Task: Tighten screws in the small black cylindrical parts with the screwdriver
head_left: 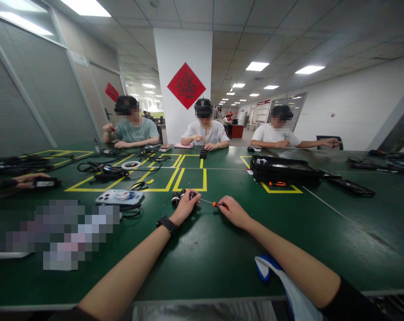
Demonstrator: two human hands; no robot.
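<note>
Your right grip (234, 212) is closed on the orange screwdriver (216, 204), which runs roughly side to side with its shaft pointing left toward your left grip (185, 207). That one's curled round a dark piece (192, 195), mostly hidden tbh, with a couple black cylinders (175, 200) just left of it on the worktop (202, 258).

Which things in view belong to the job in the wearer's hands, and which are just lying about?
Apparently part of the job:
Orange-handled screwdriver, in the right hand
Black cylinders, at the left hand

Apparently just lying about:
Pale blue phone
Blue-and-white strip
Black trays
White ring
</note>
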